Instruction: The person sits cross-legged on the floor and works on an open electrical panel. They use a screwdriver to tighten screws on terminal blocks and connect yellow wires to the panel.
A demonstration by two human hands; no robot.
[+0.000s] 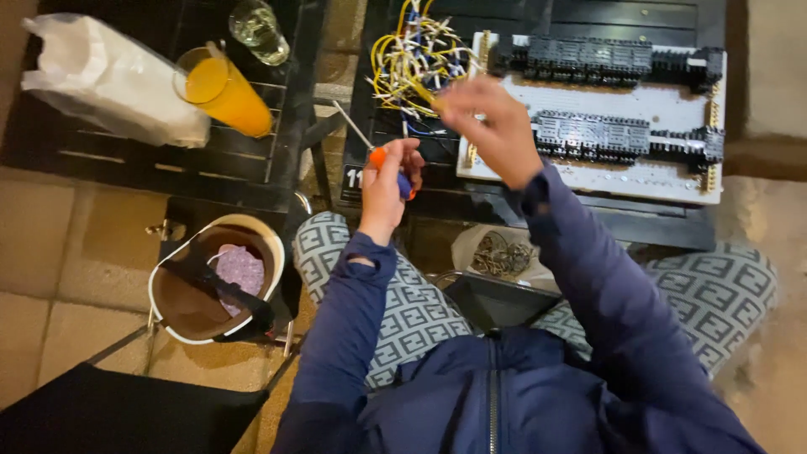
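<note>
My left hand (388,181) has its grip closed around an orange-handled screwdriver (377,151) above the dark bench (538,220), while my right hand (487,118) pinches yellow wires (412,59) beside the white terminal board (605,101).

Glossy plastic-coated wires (414,60), matt white board (639,172), shiny metal screwdriver shaft (353,126), clear glass tumbler (220,91).

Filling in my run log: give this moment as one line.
left hand: holds screwdriver | right hand: at yellow wires | white board: on black table
</note>
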